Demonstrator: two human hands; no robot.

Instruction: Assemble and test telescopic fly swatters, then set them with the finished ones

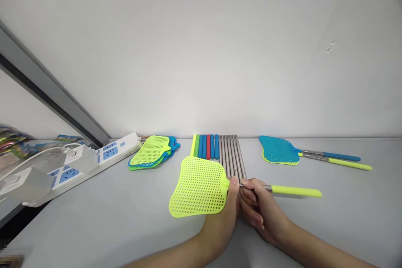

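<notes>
A yellow-green fly swatter is held level just above the table: its mesh head (pixel 197 187) points left and its metal rod with a yellow grip (pixel 295 191) points right. My left hand (pixel 226 213) pinches the neck of the head. My right hand (pixel 260 211) grips the rod right beside it. Both hands are close together over the near ends of a row of metal rods (pixel 231 157) with coloured grips (pixel 205 146).
A stack of loose mesh heads (pixel 153 152) lies at the back left. Two assembled swatters (pixel 281 150) lie at the back right. A white power strip (pixel 103 155) and plugs sit at the left edge, against the white wall.
</notes>
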